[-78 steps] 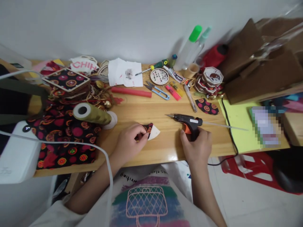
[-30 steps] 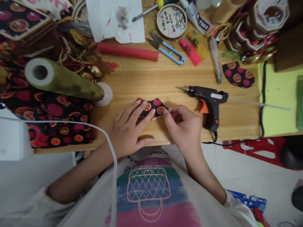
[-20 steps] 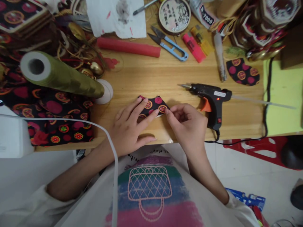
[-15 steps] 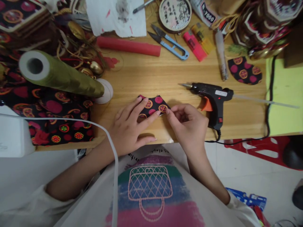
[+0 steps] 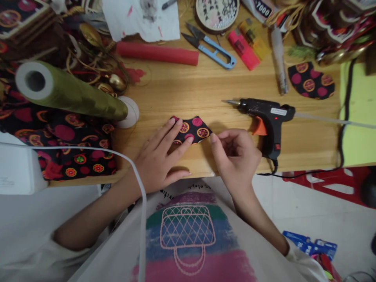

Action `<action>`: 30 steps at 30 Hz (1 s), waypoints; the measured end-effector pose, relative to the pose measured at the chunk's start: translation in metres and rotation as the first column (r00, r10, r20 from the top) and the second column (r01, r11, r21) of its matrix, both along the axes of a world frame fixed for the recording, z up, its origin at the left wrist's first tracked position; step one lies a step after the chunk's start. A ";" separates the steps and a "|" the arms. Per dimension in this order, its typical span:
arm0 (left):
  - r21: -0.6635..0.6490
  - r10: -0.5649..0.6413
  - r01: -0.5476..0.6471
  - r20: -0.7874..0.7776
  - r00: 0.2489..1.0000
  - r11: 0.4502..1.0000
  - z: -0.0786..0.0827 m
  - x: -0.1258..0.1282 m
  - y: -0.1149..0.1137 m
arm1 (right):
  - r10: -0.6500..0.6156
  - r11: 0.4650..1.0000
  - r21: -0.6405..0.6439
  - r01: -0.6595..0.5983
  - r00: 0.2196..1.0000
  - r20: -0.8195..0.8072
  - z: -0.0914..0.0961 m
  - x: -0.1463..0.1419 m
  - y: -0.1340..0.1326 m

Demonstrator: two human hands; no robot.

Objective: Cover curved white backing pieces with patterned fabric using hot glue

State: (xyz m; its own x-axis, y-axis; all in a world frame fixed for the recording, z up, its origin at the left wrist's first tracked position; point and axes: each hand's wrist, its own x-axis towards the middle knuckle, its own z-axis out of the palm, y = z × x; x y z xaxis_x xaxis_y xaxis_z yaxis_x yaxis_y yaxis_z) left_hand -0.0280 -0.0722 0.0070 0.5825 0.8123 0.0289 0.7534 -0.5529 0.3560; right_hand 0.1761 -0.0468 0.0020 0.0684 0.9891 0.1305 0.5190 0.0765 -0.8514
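A small piece of black patterned fabric (image 5: 197, 127) lies on the wooden table near its front edge. My left hand (image 5: 160, 156) rests flat over its left part, fingers spread, with the fingertips on the cloth. At the right corner of the fabric, my right hand (image 5: 235, 150) is closed, its thumb and forefinger pinching the tip. A black hot glue gun (image 5: 266, 111) with an orange trigger lies to the right of my right hand, its red light lit and its nozzle pointing left.
Behind lie a red roll (image 5: 158, 53), blue thread snips (image 5: 211, 46), pink lighter (image 5: 243, 49) and clear pen-shaped tube (image 5: 279, 60). A green ribbon roll (image 5: 75, 92) and folded fabric (image 5: 79, 156) stand left. Another fabric piece (image 5: 311, 80) lies right. A white cable (image 5: 117, 152) crosses in front.
My right hand has shifted very slightly to the right, still pinching the fabric's corner. My left hand stays flat on the cloth. The whole view has shifted a little.
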 end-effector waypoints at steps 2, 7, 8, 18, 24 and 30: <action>0.024 -0.011 0.011 -0.014 1.000 1.000 -0.001 0.000 0.000 | 0.023 1.000 0.022 -0.022 1.000 -0.010 0.001 0.002 -0.003; -0.014 -0.006 0.006 -0.006 1.000 1.000 0.000 -0.002 0.000 | 0.088 0.995 0.043 -0.091 0.994 0.068 0.001 0.008 -0.009; -0.030 0.001 -0.001 0.012 1.000 1.000 0.001 -0.002 0.000 | 0.092 0.994 0.046 -0.096 0.992 0.084 0.001 0.008 -0.009; -0.017 -0.023 0.023 0.013 1.000 1.000 -0.002 -0.004 0.000 | 0.295 0.883 0.214 -0.417 0.850 0.437 -0.002 0.007 -0.003; 0.015 -0.006 0.005 0.007 1.000 1.000 -0.001 -0.002 0.000 | 0.269 0.877 0.222 -0.427 0.817 0.510 -0.004 0.008 -0.007; 0.026 0.079 -0.079 0.001 0.997 0.997 0.000 0.012 -0.003 | 0.242 0.899 0.233 -0.371 0.864 0.442 -0.005 0.008 -0.010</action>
State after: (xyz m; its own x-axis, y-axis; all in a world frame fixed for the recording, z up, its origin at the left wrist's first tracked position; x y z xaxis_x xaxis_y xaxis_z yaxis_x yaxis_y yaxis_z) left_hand -0.0156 -0.0756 0.0071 0.5165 0.8547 0.0511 0.7949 -0.5008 0.3424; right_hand 0.1840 -0.0567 -0.0033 -0.3528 0.8578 0.3737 0.7100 0.5056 -0.4903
